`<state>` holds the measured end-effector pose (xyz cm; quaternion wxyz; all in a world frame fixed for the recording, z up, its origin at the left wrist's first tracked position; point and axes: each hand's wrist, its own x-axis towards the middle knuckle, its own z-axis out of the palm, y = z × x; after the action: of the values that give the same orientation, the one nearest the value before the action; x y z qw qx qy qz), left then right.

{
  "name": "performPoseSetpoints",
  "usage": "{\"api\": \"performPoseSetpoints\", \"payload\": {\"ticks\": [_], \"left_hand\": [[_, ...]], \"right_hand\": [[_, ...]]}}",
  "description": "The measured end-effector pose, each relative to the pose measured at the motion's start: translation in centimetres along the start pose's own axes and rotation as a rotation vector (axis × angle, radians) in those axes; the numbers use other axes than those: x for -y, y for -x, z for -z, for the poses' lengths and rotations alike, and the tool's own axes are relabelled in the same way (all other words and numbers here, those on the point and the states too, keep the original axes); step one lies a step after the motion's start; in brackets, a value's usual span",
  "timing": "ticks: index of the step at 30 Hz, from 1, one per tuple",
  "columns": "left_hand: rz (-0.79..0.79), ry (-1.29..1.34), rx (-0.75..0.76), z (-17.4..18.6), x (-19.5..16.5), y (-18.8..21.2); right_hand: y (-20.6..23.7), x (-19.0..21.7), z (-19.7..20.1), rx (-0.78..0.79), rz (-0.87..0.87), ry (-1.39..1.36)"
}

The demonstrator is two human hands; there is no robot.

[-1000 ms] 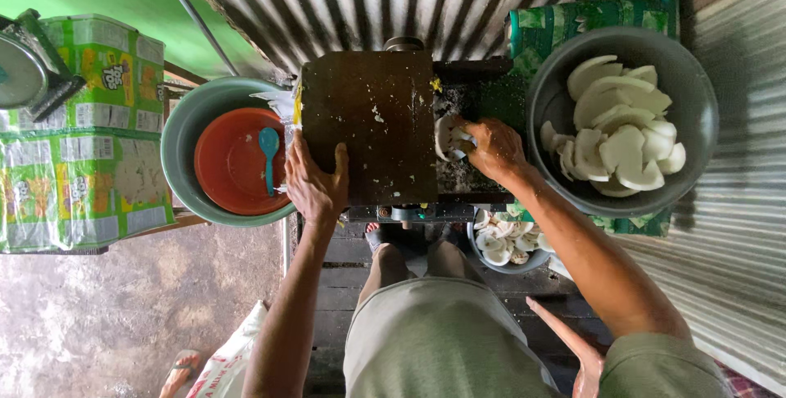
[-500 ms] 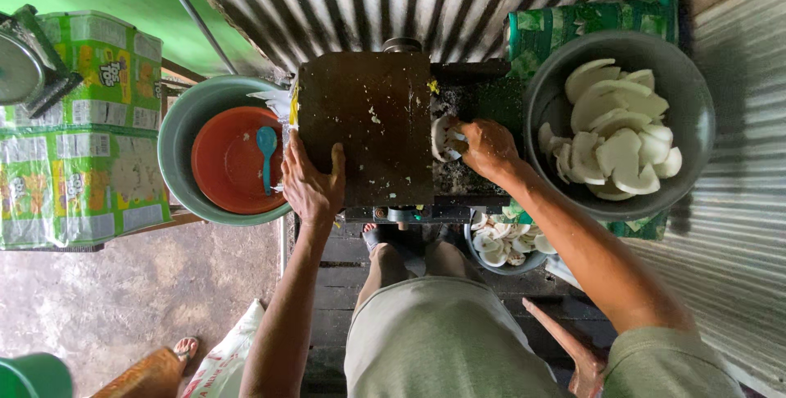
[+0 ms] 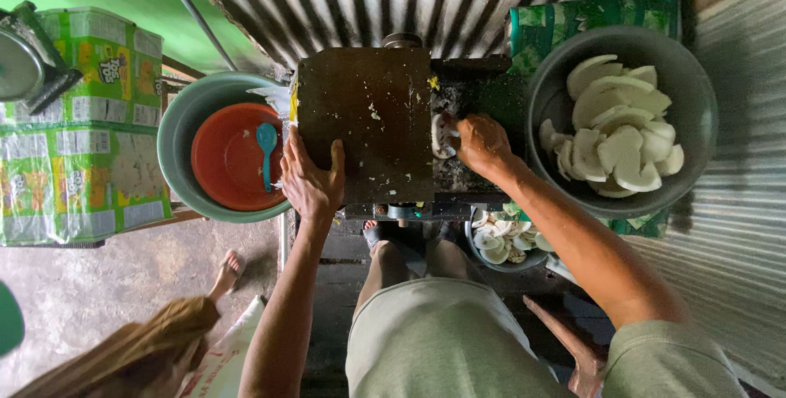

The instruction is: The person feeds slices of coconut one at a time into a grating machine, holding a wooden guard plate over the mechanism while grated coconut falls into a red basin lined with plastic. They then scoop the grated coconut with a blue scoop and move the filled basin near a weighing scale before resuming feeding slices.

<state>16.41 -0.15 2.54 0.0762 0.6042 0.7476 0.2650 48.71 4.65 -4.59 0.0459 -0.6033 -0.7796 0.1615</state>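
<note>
White coconut piece (image 3: 440, 137) gripped in our right hand (image 3: 481, 144) at the grater; our left hand (image 3: 311, 178) lies flat, open, on the dark machine housing (image 3: 368, 119).

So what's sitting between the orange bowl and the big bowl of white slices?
In the head view, the dark box-shaped machine, with both hands on it.

white coconut piece (image 3: 443, 136), on dark grater (image 3: 368, 132)

To your far left stood stacked cardboard cartons (image 3: 78, 128), boxy, printed green and yellow with white panels. Behind the grey basin on your right, a green patterned package (image 3: 573, 21) lay flat against the corrugated wall.
</note>
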Motion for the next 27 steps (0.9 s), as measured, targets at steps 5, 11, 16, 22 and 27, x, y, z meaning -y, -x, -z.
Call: {"api": "performPoseSetpoints", "payload": {"ticks": [5,11,16,22,27], "left_hand": [[0.009,-0.006,-0.009,0.3,-0.2,0.1],[0.068,0.022,0.008,0.2,-0.2,-0.2],[0.051,0.032,0.0,0.0,0.3,-0.3],[0.077,0.035,0.029,0.0,0.4,-0.2],[0.038,0.029,-0.008,0.1,0.3,-0.2]], "right_hand": [[-0.3,0.2,-0.3,-0.027,0.002,-0.04],[-0.7,0.6,-0.6,-0.102,0.024,-0.09],[0.8,1.0,0.8,-0.266,0.034,-0.255],[2.1,0.7,1.7,-0.26,-0.012,-0.272],[1.4,0.1,0.8,-0.291,0.012,-0.27]]}}
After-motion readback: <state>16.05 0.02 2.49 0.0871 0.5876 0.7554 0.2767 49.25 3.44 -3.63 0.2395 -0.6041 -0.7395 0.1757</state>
